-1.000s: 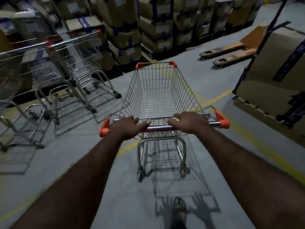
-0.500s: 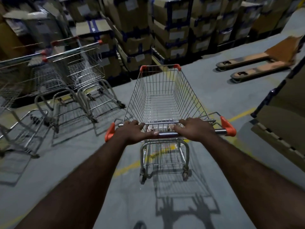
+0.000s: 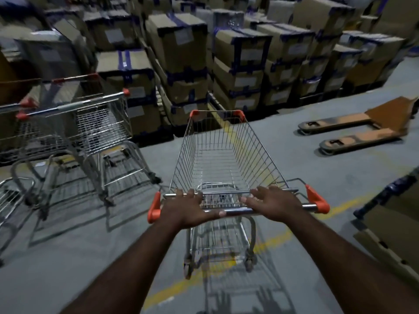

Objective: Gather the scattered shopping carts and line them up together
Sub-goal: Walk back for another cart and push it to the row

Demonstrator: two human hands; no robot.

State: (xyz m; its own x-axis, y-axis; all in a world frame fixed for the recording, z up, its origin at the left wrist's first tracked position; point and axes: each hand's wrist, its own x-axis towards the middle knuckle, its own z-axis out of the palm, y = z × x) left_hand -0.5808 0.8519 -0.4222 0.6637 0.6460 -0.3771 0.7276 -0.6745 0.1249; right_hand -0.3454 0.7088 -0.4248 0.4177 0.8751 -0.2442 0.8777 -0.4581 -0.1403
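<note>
1. My left hand (image 3: pixel 188 207) and right hand (image 3: pixel 274 203) lie on the cart (image 3: pixel 226 155) bar (image 3: pixel 235 210). The fingers are fairly straight and spread, the palms pushing rather than gripping (enough to steer).
2. The cart runs straight ahead of both hands, its basket empty.
3. The parked carts (image 3: pixel 99 123) stand close together, well off my left hand. I judge a leftward swing is needed to line up.
4. A pallet jack (image 3: pixel 362 123) lies well beyond my right hand.

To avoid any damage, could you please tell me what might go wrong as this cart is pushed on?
The cart points at the stacked boxes, not the parked carts; it may ram them. The right hand lies with fingers spread on the handle, so steering could slip. The pallet jack forks lie nearby.
</note>
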